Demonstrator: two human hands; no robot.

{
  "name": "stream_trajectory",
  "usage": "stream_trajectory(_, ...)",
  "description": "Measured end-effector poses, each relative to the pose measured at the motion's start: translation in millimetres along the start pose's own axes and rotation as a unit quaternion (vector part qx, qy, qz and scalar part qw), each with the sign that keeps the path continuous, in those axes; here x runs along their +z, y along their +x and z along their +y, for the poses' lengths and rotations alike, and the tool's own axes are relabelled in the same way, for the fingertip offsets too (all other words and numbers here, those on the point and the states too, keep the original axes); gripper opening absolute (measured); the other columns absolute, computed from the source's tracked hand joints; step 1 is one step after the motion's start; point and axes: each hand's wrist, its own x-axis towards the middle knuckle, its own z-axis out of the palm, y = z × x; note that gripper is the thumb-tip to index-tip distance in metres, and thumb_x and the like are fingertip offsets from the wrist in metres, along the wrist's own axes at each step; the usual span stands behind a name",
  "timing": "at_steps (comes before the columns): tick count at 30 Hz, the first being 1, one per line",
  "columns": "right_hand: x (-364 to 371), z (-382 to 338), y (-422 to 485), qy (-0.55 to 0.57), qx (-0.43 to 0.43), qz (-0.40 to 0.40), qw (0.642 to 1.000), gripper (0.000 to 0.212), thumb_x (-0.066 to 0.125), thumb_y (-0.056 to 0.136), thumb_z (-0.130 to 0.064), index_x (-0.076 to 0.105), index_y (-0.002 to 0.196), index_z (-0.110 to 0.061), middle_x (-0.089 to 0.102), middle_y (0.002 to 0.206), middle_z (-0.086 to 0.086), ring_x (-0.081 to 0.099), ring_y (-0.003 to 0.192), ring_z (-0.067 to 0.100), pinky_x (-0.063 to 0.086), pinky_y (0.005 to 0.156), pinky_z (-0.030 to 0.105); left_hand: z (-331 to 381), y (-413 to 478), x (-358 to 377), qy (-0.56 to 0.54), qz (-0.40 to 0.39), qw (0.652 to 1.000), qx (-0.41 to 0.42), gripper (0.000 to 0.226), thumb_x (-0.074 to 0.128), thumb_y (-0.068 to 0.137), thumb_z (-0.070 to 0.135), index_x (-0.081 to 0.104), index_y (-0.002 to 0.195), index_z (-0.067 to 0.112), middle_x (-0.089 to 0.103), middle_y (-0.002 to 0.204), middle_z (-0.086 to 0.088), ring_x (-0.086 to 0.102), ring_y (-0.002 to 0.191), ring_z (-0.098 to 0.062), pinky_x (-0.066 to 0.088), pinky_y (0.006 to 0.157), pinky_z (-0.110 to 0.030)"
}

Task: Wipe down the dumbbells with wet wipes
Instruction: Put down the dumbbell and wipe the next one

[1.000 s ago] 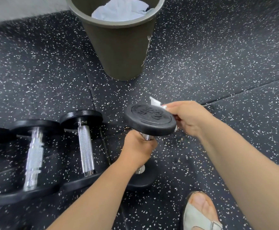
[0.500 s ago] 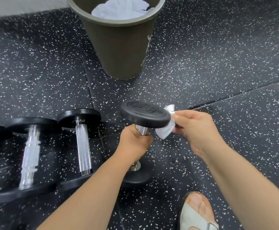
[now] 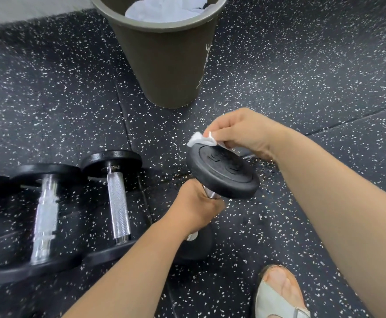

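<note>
Dumbbell (image 3: 221,172) at frame centre: left hand (image 3: 195,206) grips its handle, right hand (image 3: 244,131) pinches a wet wipe (image 3: 201,140) against the upper plate's rim.

Black white-speckled rubber floor (image 3: 302,65), pale wall (image 3: 26,5) beyond

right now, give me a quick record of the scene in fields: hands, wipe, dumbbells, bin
left hand: grips the metal handle of the held dumbbell, just under its top plate
right hand: pinches the wipe against the far rim of that top plate
held dumbbell: tilted, top plate facing the camera
other dumbbells: lying side by side on the floor, to the left
bin: beyond the hands, crumpled white wipes inside
foot: in a pale sandal, lower right
</note>
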Motion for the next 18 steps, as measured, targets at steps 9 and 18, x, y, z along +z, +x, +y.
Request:
stream_trajectory(9,-2.9,11.5,2.0,0.012,0.047,-0.046,0.998,0.027,0.055,0.093,-0.006,0.068,0.073,-0.018,0.061,0.063,-0.002,0.048,0.053,0.01,0.038,0.05,0.02,2.5,-4.6,-0.5,0.001,-0.011,1.0,0.0,0.038,0.056,0.077,-0.001,0.031,0.053,0.016,0.03,0.06,-0.007,0.025,0.059,-0.018,0.022,0.053,-0.029)
stream_trajectory(18,0.2,0.8,6.6,0.017,0.117,-0.03,0.993,0.018,0.051,0.082,-0.001,0.063,0.074,-0.012,0.046,0.058,0.001,0.036,0.049,0.011,0.028,0.051,0.021,6.2,2.1,-0.2,0.017,-0.034,0.999,-0.003,0.046,0.055,0.076,-0.002,0.026,0.047,0.019,0.026,0.053,0.0,0.024,0.057,-0.016,0.021,0.049,-0.026)
